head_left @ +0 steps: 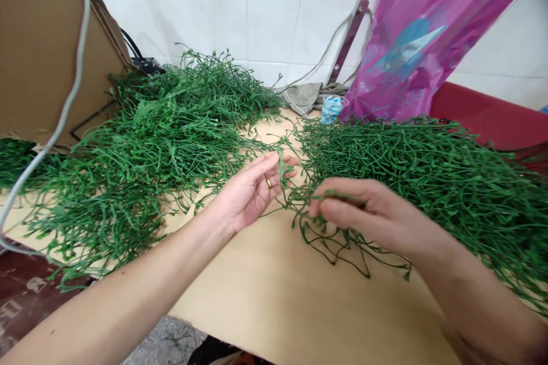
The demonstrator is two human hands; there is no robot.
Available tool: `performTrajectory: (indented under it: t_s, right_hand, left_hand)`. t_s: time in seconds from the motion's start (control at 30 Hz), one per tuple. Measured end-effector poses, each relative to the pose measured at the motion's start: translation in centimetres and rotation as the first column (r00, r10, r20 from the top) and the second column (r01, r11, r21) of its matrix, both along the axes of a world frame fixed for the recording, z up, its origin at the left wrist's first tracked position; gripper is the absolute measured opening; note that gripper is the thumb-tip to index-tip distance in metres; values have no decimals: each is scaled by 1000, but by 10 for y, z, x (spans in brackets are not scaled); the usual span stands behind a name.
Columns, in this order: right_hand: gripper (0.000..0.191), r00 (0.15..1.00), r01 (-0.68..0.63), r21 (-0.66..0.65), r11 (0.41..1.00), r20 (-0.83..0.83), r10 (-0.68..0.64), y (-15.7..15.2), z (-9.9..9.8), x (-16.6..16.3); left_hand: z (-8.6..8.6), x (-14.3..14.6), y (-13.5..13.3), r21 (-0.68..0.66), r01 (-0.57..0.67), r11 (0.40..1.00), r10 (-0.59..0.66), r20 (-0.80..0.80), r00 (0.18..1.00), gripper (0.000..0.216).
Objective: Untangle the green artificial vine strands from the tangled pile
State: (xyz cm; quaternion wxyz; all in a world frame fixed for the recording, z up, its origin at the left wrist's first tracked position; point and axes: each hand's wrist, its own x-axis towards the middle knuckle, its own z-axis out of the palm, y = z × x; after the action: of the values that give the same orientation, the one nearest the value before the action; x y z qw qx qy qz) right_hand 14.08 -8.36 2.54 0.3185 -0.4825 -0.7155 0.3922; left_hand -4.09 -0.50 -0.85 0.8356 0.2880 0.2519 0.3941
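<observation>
My left hand [257, 188], with a gold ring on one finger, is turned palm up at the middle of the table. Between its thumb and fingers sits a thin green stem [281, 166] with a leafy tip. My right hand [357, 211] is closed, slightly blurred, just to the right of it. Green stems [340, 196] show between its thumb and forefinger. Under and in front of that hand, several loose green stems [334, 259] lie tangled on the tabletop. Whether the stems are real or plastic, I cannot tell.
Large heaps of green stems lie at left [171, 120] and right [411, 154] on the light tabletop [265, 296]. A cardboard box [38, 40] and a white cable [77, 77] stand at left. Behind are a purple plastic bag [411, 40], a metal bracket [349, 40] and a tiled wall.
</observation>
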Motion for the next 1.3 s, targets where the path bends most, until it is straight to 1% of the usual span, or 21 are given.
performTrajectory:
  t_s: [0.03, 0.07, 0.1, 0.13, 0.17, 0.2, 0.23, 0.27, 0.3, 0.33, 0.37, 0.4, 0.5, 0.53, 0.6, 0.7, 0.8, 0.93, 1.07, 1.2, 1.3]
  right_hand:
    - [28, 990, 143, 76, 987, 0, -143, 1, 2, 8]
    - [25, 953, 300, 171, 938, -13, -303, 2, 2, 16]
    - [22, 885, 455, 280, 845, -34, -465, 3, 2, 23]
    - [21, 793, 576, 390, 718, -52, -607, 5, 1, 28]
    - [27, 691, 647, 492, 582, -57, -720, 7, -1, 32]
    - [42, 598, 666, 584, 464, -46, -800, 9, -2, 34]
    - [57, 523, 645, 665, 377, -24, -852, 10, -3, 34]
    - [66, 480, 596, 736, 320, -7, -877, 11, -3, 32]
    - [67, 479, 543, 785, 298, 2, -878, 11, -3, 29]
    - [59, 518, 504, 804, 315, 11, -856, 10, -3, 24]
    - [46, 580, 491, 790, 366, 16, -814, 8, -2, 18]
    - [35, 655, 497, 744, 447, 16, -756, 7, -2, 11]
    - [33, 846, 486, 430, 761, -14, -533, 2, -5, -9]
    - [30, 885, 447, 320, 835, -24, -465, 2, -7, -15]
    - [18, 935, 353, 164, 921, -25, -354, 3, -14, -23]
    - [9, 955, 297, 55, 953, -40, -295, 6, -25, -28]
    - [10, 943, 318, 19, 948, -115, -313, 7, -30, -28]
    - [8, 885, 461, 112, 880, -133, -446, 7, -30, -25]
    - [7, 856, 517, 192, 834, -91, -509, 8, -29, -22]
    - [12, 871, 491, 115, 864, -73, -485, 8, -27, -19]
    - [16, 880, 470, 35, 882, -93, -465, 8, -25, -18]
  left_hand:
    - [-1, 0, 1, 14, -6, 1000, 5, 17, 1000, 8]
    - [-1, 0, 2, 28, -9, 1000, 8, 28, 1000, 9]
    - [-2, -1, 2, 38, -14, 999, 13, 32, 999, 11]
    - [-2, -1, 2, 49, -19, 999, 18, 27, 999, 13]
    - [-2, -1, 1, 61, -24, 998, 23, 14, 1000, 16]
    - [-2, 0, 1, 76, -26, 997, 27, -4, 1000, 18]
    - [-2, 0, 0, 96, -28, 995, 30, -24, 999, 19]
    - [-2, 0, -1, 124, -28, 992, 33, -43, 999, 19]
    - [-2, 1, -2, 157, -23, 987, 33, -62, 998, 19]
    - [-2, 1, -3, 193, -14, 981, 30, -82, 996, 18]
    - [-2, 1, -4, 229, -4, 974, 27, -100, 995, 16]
    - [-3, 2, -4, 263, 6, 965, 26, -118, 993, 14]
    - [-6, 1, -5, 344, 37, 938, 25, -175, 984, 8]
    - [-7, 1, -5, 368, 45, 929, 28, -191, 981, 6]
    - [-9, 1, -5, 407, 48, 912, 41, -207, 978, 4]
    - [-10, 1, -5, 412, 29, 911, 59, -199, 978, 7]
    - [-9, 3, -6, 391, 15, 920, 77, -218, 973, 13]
    - [-8, 4, -9, 485, 98, 869, 63, -306, 950, 22]
    - [-5, 4, -11, 547, 167, 821, 94, -417, 904, 12]
    - [-2, 2, -11, 581, 229, 781, 126, -506, 853, 14]
    - [-2, 2, -11, 615, 217, 758, 156, -495, 855, 12]
